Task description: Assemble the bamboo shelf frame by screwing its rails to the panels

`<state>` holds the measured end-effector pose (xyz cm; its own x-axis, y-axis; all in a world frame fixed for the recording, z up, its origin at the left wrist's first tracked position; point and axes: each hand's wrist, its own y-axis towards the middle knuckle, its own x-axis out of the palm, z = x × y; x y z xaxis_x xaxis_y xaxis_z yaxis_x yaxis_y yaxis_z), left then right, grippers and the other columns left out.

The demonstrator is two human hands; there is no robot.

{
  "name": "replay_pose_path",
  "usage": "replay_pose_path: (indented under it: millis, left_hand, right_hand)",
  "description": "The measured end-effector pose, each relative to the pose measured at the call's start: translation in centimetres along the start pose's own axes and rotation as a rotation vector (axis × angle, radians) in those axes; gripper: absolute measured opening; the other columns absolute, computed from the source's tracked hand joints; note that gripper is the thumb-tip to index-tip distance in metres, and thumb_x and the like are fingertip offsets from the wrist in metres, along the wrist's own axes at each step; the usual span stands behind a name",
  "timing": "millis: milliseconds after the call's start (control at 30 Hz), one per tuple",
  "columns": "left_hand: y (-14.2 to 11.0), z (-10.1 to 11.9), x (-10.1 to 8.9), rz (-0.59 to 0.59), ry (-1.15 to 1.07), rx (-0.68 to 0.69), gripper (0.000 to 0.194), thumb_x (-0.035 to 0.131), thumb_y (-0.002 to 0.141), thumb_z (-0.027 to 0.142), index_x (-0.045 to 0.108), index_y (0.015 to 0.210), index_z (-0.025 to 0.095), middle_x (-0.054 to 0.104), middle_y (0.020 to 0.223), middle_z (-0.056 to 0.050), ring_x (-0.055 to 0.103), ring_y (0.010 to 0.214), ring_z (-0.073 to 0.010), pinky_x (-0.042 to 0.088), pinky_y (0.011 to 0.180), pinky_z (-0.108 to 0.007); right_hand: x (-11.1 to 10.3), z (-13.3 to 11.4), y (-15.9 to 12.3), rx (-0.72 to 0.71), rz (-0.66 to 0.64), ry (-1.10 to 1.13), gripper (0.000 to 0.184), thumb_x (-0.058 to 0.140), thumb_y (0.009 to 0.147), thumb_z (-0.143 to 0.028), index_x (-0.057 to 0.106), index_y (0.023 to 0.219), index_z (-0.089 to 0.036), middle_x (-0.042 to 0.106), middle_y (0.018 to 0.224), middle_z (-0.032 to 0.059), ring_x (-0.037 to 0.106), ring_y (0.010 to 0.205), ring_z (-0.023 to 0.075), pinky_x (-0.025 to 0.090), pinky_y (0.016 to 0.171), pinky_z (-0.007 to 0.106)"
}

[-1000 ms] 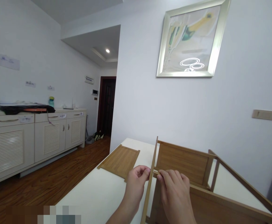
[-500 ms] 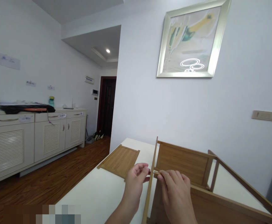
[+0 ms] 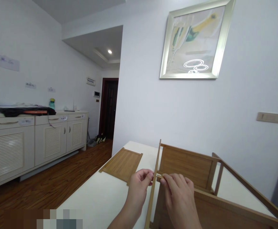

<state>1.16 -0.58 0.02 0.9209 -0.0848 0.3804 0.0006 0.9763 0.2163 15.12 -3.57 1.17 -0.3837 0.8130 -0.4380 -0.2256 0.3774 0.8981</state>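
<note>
A half-built wooden shelf frame stands on the white table point(image 3: 91, 197), with a narrow wooden upright point(image 3: 156, 171) along its near left side. My left hand point(image 3: 139, 187) is just left of this upright, thumb and forefinger pinched together against its outer face. Whatever lies between those fingertips is too small to make out. On the other side, my right hand point(image 3: 180, 194) grips the end of a wooden shelf panel point(image 3: 215, 206) where it meets the upright. Behind it, another wooden panel point(image 3: 186, 167) spans from the upright to the far frame.
A loose wooden panel point(image 3: 123, 163) lies flat on the table to the left. The right side frame point(image 3: 248, 184) reaches toward the lower right. White cabinets point(image 3: 36, 143) line the left wall, and a framed picture point(image 3: 193, 41) hangs above the table.
My left fingers have closed from a looser, spread pose into a pinch beside the upright. My right hand and the frame look nearly the same.
</note>
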Motion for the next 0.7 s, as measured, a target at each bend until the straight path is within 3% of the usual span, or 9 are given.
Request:
replay_pose_path:
  millis: [133, 300, 533, 700]
  left_hand:
    - [0.08, -0.03, -0.01, 0.027, -0.02, 0.018, 0.032, 0.08, 0.064, 0.04, 0.073, 0.08, 0.014, 0.071, 0.081, -0.009, 0.063, 0.079, -0.0201, 0.047, 0.078, -0.03]
    - [-0.01, -0.08, -0.14, 0.091, -0.062, -0.02, 0.046, 0.079, 0.066, 0.045, 0.07, 0.1, 0.015, 0.07, 0.09, -0.009, 0.064, 0.083, -0.0193, 0.048, 0.076, -0.029]
    - [0.24, -0.68, 0.0, 0.031, 0.002, -0.051, 0.047, 0.075, 0.066, 0.061, 0.066, 0.073, 0.015, 0.065, 0.073, -0.004, 0.059, 0.072, -0.0174, 0.046, 0.066, -0.027]
    - [0.07, -0.41, 0.18, 0.047, 0.058, -0.017, 0.047, 0.075, 0.064, 0.061, 0.069, 0.071, 0.015, 0.065, 0.068, -0.004, 0.058, 0.069, -0.017, 0.045, 0.066, -0.027]
  right_hand:
    - [0.08, 0.08, -0.08, 0.011, 0.0, 0.0, 0.027, 0.037, 0.101, -0.02, 0.063, 0.092, -0.021, 0.065, 0.077, 0.0023, 0.056, 0.072, 0.0174, 0.031, 0.078, 0.036]
    - [0.08, -0.01, -0.01, 0.006, 0.014, -0.002, 0.028, 0.038, 0.1, -0.02, 0.064, 0.091, -0.021, 0.065, 0.076, 0.0017, 0.056, 0.071, 0.0172, 0.031, 0.077, 0.035]
    - [0.02, 0.09, -0.11, 0.017, -0.004, 0.012, 0.028, 0.038, 0.1, -0.019, 0.064, 0.091, -0.022, 0.065, 0.077, 0.0015, 0.055, 0.072, 0.0171, 0.031, 0.078, 0.035]
    - [0.13, 0.31, -0.38, 0.036, -0.036, 0.01, 0.025, 0.041, 0.1, -0.02, 0.065, 0.093, -0.022, 0.065, 0.079, 0.0013, 0.056, 0.074, 0.017, 0.031, 0.08, 0.035]
